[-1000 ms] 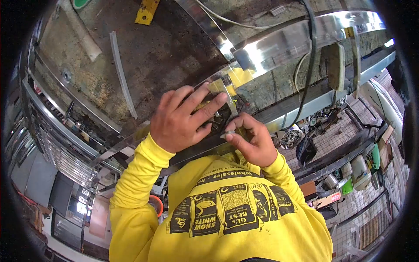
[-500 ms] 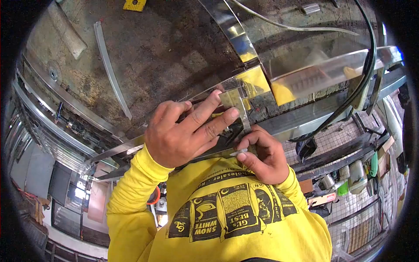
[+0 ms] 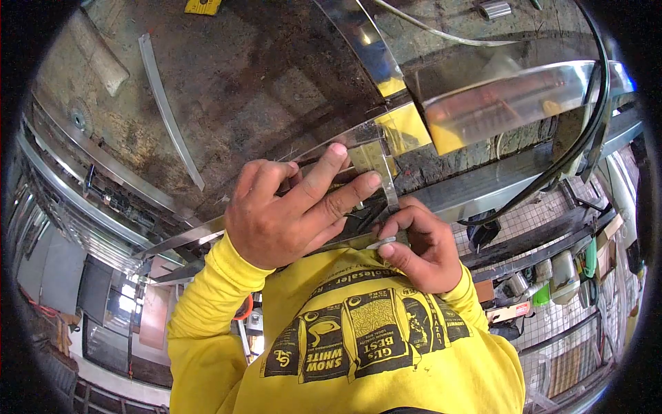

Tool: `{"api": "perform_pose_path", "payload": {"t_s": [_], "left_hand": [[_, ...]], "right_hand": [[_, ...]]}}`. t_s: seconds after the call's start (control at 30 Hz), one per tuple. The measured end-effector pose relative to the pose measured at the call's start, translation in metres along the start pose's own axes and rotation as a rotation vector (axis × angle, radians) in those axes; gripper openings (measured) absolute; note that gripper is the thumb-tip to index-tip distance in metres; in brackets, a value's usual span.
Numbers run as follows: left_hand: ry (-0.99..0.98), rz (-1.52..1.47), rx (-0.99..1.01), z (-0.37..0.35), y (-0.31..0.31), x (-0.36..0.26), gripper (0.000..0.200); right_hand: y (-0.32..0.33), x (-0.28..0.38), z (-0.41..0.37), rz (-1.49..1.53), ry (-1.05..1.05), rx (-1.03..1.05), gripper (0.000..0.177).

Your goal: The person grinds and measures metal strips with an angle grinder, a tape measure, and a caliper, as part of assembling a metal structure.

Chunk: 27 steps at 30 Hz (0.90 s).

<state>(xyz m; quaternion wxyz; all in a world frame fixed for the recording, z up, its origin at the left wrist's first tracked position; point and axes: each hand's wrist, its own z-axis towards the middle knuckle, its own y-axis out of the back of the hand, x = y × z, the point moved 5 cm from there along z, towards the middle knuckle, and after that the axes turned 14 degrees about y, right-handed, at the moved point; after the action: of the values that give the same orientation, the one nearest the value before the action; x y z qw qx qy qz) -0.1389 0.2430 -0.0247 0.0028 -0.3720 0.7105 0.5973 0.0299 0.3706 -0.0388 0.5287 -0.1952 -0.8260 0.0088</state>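
My left hand (image 3: pixel 283 207) has its fingertips pressed on a metal try square (image 3: pixel 370 157), its fingers bent and slightly spread. The square's thin blade (image 3: pixel 387 185) points down toward my right hand. It lies against a shiny metal bar (image 3: pixel 407 127), on a joint where another polished strip (image 3: pixel 378 58) meets it from above. My right hand (image 3: pixel 427 252) pinches a small grey pointed piece (image 3: pixel 381 243) between thumb and forefinger, close to my shirt and just below the blade's end. What that piece is, I cannot make out.
A worn workbench (image 3: pixel 234 83) carries a loose narrow strip (image 3: pixel 165 110), a yellow tape measure piece (image 3: pixel 203 6) and a short metal tube (image 3: pixel 494 10). A black cable (image 3: pixel 601 90) loops down at the right. Metal bars (image 3: pixel 124 176) run along the left.
My right hand has shifted slightly right with the grey piece, which now lies flatter. My left hand stays on the square almost unmoved. The view has moved a little.
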Motion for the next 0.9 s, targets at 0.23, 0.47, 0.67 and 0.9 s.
{"api": "perform_pose_path", "payload": {"t_s": [0.23,0.47,0.67,0.9], "left_hand": [[0.002,0.004,0.032,0.001,0.002,0.0,0.07],[0.01,-0.009,0.042,0.003,0.003,-0.001,0.068],[0.013,-0.015,0.043,0.002,0.003,-0.001,0.065],[-0.006,-0.006,0.05,0.003,0.004,-0.002,0.058]], "right_hand": [[0.024,0.038,0.018,-0.05,0.047,-0.494,0.018],[0.001,0.047,0.04,-0.552,0.398,-0.594,0.023],[-0.004,0.046,0.037,-0.644,0.401,-0.541,0.025],[-0.011,0.046,0.038,-0.71,0.449,-0.553,0.028]]}}
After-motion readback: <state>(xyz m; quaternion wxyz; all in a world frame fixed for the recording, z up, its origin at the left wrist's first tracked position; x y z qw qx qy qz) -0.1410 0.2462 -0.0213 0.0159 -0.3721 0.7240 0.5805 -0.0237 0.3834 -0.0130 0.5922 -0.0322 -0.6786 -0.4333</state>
